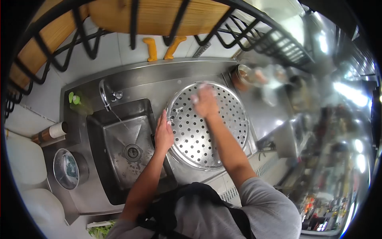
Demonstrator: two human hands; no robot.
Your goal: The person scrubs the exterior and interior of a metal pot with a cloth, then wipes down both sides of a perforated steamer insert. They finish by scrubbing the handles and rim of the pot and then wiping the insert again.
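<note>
A large round metal steamer tray (191, 135), punched with rows of holes, lies on the steel counter right of the sink. Streaks of whitish foam or water show on its surface. My left hand (164, 134) holds its left rim, fingers stretched along the edge and thumb close to the inner side. Over the upper middle of the tray is my right hand (206, 101), smeared by motion. Its fingers are too blurred to show whether anything is in them.
Water runs from the faucet (105, 95) into the sink (119, 159). On the left stand a green-topped pump bottle (79, 104) and a metal pot (65, 181). A black wire rack (171, 24) hangs overhead. Blurred containers (242, 75) stand at right.
</note>
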